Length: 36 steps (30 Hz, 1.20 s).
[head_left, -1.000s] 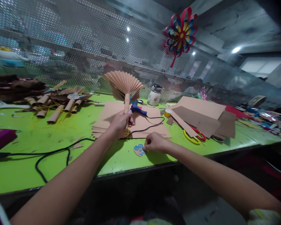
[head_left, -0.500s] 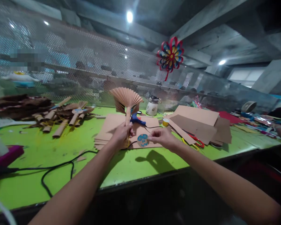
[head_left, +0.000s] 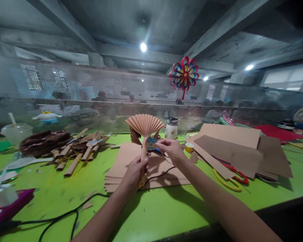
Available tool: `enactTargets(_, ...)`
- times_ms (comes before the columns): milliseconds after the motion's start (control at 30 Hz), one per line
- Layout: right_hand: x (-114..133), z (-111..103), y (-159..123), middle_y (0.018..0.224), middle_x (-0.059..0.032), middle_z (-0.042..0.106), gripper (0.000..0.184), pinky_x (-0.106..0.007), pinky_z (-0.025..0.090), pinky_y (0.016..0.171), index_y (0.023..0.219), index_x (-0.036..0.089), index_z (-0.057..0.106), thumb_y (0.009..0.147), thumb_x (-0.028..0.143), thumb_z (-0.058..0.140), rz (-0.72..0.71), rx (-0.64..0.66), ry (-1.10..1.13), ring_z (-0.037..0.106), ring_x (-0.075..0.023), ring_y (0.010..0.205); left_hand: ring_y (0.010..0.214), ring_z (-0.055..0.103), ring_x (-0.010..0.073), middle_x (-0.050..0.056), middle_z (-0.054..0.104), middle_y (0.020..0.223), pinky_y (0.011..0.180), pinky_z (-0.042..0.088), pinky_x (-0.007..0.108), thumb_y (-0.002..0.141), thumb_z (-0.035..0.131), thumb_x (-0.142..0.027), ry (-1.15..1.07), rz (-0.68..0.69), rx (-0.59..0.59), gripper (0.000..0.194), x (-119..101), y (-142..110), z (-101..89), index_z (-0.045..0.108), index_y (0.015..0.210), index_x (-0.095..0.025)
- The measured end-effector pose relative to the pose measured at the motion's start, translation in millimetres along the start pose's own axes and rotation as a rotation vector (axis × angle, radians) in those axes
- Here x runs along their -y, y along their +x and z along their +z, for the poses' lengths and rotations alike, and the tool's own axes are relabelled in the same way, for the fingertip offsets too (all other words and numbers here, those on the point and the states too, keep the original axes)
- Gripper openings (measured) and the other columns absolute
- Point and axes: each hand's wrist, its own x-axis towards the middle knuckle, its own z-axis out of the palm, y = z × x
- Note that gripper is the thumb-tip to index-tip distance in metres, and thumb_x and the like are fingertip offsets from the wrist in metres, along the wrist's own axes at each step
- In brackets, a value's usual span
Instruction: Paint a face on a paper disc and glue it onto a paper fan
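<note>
My left hand (head_left: 137, 171) is closed round the handle of a pleated brown paper fan (head_left: 145, 125), held upright above a stack of brown cardboard sheets (head_left: 118, 164). Between the fingertips of my right hand (head_left: 170, 149) is a round cardboard disc (head_left: 151, 143) with blue markings. The disc overlaps the top of the handle, just under the pleats; whether it touches the fan I cannot tell. A blue glue gun (head_left: 157, 151) lies behind my right hand, mostly hidden.
To the left lie several finished-looking paper fans (head_left: 77, 151) with rolled handles. Scissors (head_left: 233, 179) with red and yellow handles lie at the right beside cardboard sheets (head_left: 227, 151). A yellow spool (head_left: 189, 148) and a white bottle (head_left: 171, 128) stand behind; a black cord (head_left: 63, 213) crosses the green table.
My right hand has brought the disc up and left, from beside the handle to the base of the pleats. My left hand keeps its hold on the fan. The camera view has tilted upward.
</note>
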Motion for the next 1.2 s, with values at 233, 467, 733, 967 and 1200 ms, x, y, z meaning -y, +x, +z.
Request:
enactTargets(233,-8,6,-4,0.051,0.003,0.054,0.028,-0.023,0.031,0.048,0.06,0.014,0.066,0.062,0.039,0.077,0.035,0.033,0.04,0.04,-0.0079,0.047,0.051,0.047,0.0064,-0.003,0.053,0.071,0.047,0.041,0.02,0.094,0.05,-0.045,-0.053,0.008,-0.01,0.032,-3,-9,8.9,0.057,0.102,-0.014)
enactTargets(467,-1,6,-11,0.047,0.0035,0.053,0.026,-0.024,0.03,0.045,0.055,0.015,0.063,0.061,0.037,0.077,0.073,0.015,0.054,0.039,-0.0082,0.044,0.047,0.043,0.0082,-0.006,0.045,0.058,0.045,0.035,0.022,0.092,0.04,-0.06,-0.042,0.023,-0.015,0.048,-4,-11,13.2,0.057,0.098,-0.016)
enactTargets(733,-3,9,-17,0.047,0.004,0.052,0.025,-0.024,0.03,0.046,0.058,0.015,0.064,0.062,0.036,0.076,0.085,-0.042,0.085,0.04,-0.0086,0.045,0.043,0.041,0.0077,-0.007,0.042,0.053,0.045,0.036,0.022,0.092,0.039,-0.063,0.056,0.025,-0.045,0.05,2,-6,12.6,0.058,0.093,-0.016)
enactTargets(967,-5,7,-18,0.045,0.0046,0.051,0.024,-0.024,0.029,0.046,0.057,0.015,0.063,0.062,0.035,0.076,0.099,-0.076,0.078,0.039,-0.0082,0.044,0.04,0.037,0.0051,-0.008,0.042,0.054,0.04,0.033,0.02,0.093,0.044,-0.057,0.132,0.01,-0.095,0.045,16,4,7.9,0.056,0.083,-0.015)
enactTargets(1200,-11,9,-18,0.046,0.0045,0.051,0.025,-0.024,0.029,0.046,0.06,0.014,0.064,0.062,0.036,0.076,0.096,-0.103,0.068,0.039,-0.0083,0.044,0.039,0.034,0.0036,-0.009,0.041,0.055,0.038,0.031,0.018,0.094,0.046,-0.052,0.121,-0.002,-0.114,0.04,20,5,7.6,0.055,0.082,-0.015)
